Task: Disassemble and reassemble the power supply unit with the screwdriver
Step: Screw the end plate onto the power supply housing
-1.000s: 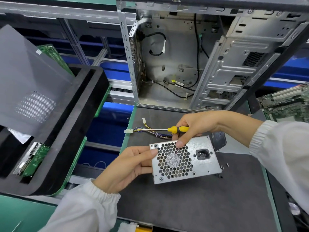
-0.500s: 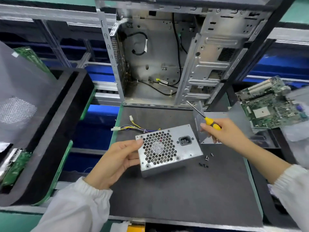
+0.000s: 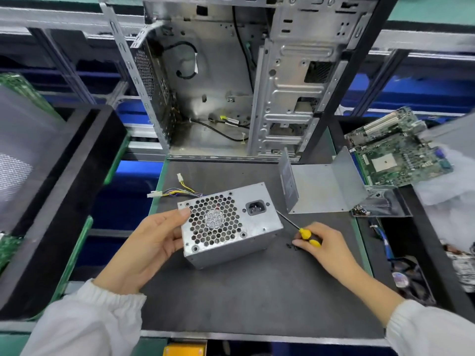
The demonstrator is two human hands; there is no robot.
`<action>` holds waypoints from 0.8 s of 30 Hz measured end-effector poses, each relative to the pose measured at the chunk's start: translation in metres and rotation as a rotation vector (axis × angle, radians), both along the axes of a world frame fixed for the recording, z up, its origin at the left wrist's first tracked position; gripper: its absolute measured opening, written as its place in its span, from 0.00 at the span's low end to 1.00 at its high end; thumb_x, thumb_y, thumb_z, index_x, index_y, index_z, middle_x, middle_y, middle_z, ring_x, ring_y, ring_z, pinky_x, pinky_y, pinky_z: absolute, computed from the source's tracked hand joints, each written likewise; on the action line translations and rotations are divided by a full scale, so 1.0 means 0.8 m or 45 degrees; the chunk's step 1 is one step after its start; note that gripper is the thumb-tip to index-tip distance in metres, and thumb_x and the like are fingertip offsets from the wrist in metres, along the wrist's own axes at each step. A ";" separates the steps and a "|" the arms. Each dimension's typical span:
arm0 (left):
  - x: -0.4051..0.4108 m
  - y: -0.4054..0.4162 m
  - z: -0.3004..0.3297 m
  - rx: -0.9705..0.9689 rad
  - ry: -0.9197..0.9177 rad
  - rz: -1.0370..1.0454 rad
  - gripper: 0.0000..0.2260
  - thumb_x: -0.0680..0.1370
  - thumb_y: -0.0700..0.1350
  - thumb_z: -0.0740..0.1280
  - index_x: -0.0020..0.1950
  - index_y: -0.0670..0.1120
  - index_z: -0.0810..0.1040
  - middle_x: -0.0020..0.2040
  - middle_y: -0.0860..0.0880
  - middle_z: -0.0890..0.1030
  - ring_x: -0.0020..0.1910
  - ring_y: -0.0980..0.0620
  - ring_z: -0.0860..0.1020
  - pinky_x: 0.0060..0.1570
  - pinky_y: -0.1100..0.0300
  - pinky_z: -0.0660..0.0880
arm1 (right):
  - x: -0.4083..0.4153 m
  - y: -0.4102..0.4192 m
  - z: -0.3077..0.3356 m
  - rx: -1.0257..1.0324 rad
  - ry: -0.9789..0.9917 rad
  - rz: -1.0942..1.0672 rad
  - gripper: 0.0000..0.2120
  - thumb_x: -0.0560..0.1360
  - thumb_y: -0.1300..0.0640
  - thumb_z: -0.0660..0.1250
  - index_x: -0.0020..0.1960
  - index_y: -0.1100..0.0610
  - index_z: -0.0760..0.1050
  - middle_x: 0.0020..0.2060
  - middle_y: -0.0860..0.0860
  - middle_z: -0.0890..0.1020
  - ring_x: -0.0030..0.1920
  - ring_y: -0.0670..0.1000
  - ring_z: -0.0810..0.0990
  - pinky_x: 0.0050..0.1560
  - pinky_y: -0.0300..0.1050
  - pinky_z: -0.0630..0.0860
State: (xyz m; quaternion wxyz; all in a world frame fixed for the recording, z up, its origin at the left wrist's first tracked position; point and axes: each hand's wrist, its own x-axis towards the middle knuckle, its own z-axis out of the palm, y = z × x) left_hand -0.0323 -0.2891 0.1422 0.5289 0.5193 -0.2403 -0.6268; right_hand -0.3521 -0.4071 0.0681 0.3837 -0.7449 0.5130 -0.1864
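Note:
The silver power supply unit (image 3: 253, 224) sits on the dark mat (image 3: 257, 291), its honeycomb fan grille and power socket facing me. Coloured wires (image 3: 180, 192) trail from its far side. My left hand (image 3: 151, 242) grips its left edge, thumb on the grille. My right hand (image 3: 326, 249) holds the yellow-handled screwdriver (image 3: 307, 235) low on the mat, its shaft pointing toward the unit's right corner. A few small black screws (image 3: 291, 245) lie by my right fingertips. The unit's bent metal cover (image 3: 321, 187) stands to the right.
An open computer case (image 3: 231, 80) stands at the back of the mat. A green motherboard (image 3: 395, 152) lies at the right, with a small metal tray (image 3: 385, 204) in front of it. A black foam tray (image 3: 59, 191) fills the left side.
My right hand has come down with the screwdriver from beside the metal cover to the mat by the loose screws. The left hand keeps its hold on the unit.

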 end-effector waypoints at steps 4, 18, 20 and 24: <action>-0.001 0.001 0.000 0.021 0.021 0.027 0.14 0.75 0.49 0.67 0.55 0.44 0.85 0.55 0.40 0.84 0.50 0.48 0.84 0.43 0.60 0.81 | -0.006 -0.005 -0.002 -0.004 0.080 0.108 0.06 0.68 0.53 0.75 0.37 0.49 0.78 0.36 0.48 0.78 0.39 0.45 0.77 0.42 0.41 0.70; 0.005 -0.001 -0.005 0.017 0.093 0.004 0.16 0.74 0.50 0.68 0.55 0.42 0.84 0.55 0.39 0.84 0.52 0.47 0.84 0.46 0.59 0.80 | -0.008 -0.006 0.002 0.015 0.097 0.220 0.06 0.69 0.56 0.76 0.39 0.47 0.80 0.38 0.43 0.77 0.41 0.45 0.77 0.43 0.41 0.71; 0.005 -0.001 -0.005 0.020 0.095 0.004 0.15 0.75 0.49 0.68 0.56 0.43 0.84 0.55 0.39 0.84 0.52 0.46 0.84 0.45 0.59 0.81 | -0.002 -0.004 0.003 0.019 0.139 0.227 0.05 0.69 0.55 0.75 0.40 0.46 0.81 0.39 0.42 0.77 0.42 0.45 0.77 0.44 0.44 0.72; 0.003 -0.001 -0.002 0.031 0.123 0.009 0.14 0.76 0.47 0.67 0.57 0.43 0.84 0.56 0.39 0.83 0.52 0.46 0.84 0.45 0.59 0.81 | -0.002 -0.001 0.009 0.036 0.090 0.173 0.10 0.69 0.59 0.75 0.36 0.45 0.79 0.37 0.42 0.79 0.40 0.45 0.77 0.41 0.36 0.71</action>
